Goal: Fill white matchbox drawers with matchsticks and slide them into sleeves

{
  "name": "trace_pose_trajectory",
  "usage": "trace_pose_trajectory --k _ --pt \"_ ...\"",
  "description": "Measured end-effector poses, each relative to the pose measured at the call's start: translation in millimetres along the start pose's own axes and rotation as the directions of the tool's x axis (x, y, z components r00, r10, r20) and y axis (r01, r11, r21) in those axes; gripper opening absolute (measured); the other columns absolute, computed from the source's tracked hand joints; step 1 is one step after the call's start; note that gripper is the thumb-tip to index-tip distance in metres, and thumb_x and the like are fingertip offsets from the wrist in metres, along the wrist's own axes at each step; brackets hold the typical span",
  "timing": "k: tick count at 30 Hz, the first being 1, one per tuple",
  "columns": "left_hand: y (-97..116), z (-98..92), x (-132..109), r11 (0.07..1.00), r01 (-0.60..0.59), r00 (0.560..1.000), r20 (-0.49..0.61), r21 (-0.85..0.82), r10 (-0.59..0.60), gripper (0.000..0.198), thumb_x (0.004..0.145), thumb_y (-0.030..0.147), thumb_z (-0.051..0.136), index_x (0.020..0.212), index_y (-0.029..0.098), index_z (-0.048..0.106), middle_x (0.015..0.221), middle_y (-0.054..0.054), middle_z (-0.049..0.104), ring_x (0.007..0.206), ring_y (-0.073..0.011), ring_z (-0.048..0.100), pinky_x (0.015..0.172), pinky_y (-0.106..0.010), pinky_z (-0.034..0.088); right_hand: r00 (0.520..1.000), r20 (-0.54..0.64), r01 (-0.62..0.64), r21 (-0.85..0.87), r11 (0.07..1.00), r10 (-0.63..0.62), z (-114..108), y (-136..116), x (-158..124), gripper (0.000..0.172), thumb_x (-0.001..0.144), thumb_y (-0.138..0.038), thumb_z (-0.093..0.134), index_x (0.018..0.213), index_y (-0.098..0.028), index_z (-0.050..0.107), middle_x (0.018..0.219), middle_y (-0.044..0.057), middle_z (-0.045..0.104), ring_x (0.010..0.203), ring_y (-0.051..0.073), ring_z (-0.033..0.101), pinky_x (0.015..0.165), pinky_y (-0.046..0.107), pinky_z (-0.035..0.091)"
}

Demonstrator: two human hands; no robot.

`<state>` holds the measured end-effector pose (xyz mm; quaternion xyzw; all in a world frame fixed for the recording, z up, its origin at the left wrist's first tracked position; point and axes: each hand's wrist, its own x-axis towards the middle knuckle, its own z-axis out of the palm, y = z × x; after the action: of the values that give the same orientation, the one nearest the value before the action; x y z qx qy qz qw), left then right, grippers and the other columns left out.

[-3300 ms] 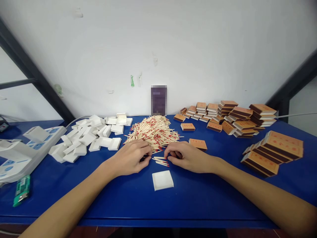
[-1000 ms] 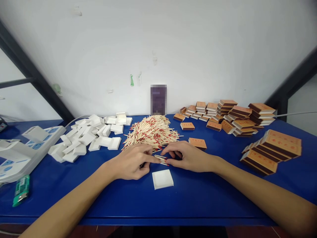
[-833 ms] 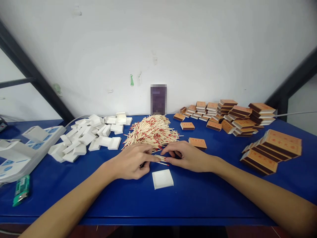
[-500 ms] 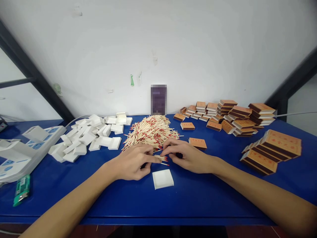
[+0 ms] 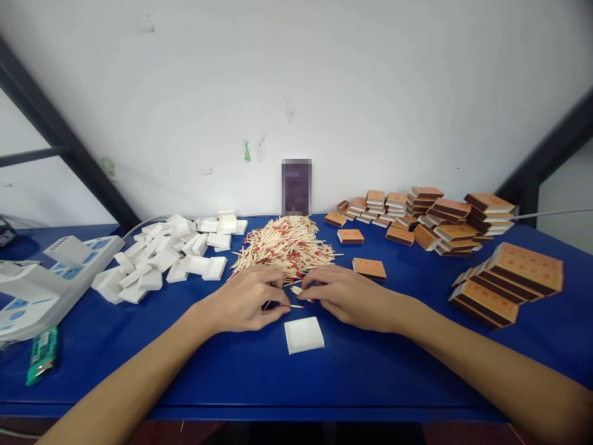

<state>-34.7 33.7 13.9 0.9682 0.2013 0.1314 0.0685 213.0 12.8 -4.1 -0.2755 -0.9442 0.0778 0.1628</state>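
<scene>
Reference point for all clock positions: the white tray, lying flat on the blue table in front of the person.

1. Left hand: located at 10 o'clock. The thumb and index fingertip are drawn close together at the plain end of 1 loose match. Whether this match is gripped or only touched cannot be told. The match lies at 12 o'clock, just beyond the tray, its red head toward 3 o'clock.

2. Right hand: located at 2 o'clock. The thumb and index finger pinch a small bundle of matches. The pale ends project past the index fingertip; red heads show beneath the finger. The count is hidden.

3. Match pile: located at 12 o'clock, beyond both hands, with sticks lying in mixed directions.

4. White tray heap: located at 10 o'clock, well apart from the reference tray. A power strip and a green item lie at 9 o'clock.

5. Matchbox stacks: located at 2 o'clock. A nearer matchbox stack stands at 3 o'clock. 1 separate matchbox lies near the right hand.
</scene>
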Motion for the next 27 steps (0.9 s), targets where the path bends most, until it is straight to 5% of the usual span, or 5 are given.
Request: trace_pose_trajectory --k 10,27 --pt "-1 0.0 -1 0.996 0.041 0.999 -0.032 0.079 -0.038 0.017 0.087 0.029 0.059 0.078 0.017 0.066 0.078 -0.002 0.057 0.074 -0.0152 0.053 0.067 -0.029 0.039 0.986 0.095 -0.124 -0.145 0.982 0.139 -11 -4 -5 0.023 0.092 -0.011 0.050 0.102 -0.019 0.069 0.097 0.007 0.063 0.087 0.020 0.060 0.076 0.033 0.045" --pt "-12 -23.0 -10 0.978 0.156 0.983 0.078 0.137 -0.167 0.012 0.077 0.026 0.056 0.069 0.017 0.060 0.069 0.000 0.059 0.065 -0.0142 0.052 0.068 -0.031 0.039 0.972 0.115 -0.223 0.173 0.959 0.205 -12 2 -6 0.005 0.084 -0.017 0.058 0.080 -0.020 0.058 0.081 -0.001 0.058 0.069 0.012 0.049 0.063 0.025 0.036"
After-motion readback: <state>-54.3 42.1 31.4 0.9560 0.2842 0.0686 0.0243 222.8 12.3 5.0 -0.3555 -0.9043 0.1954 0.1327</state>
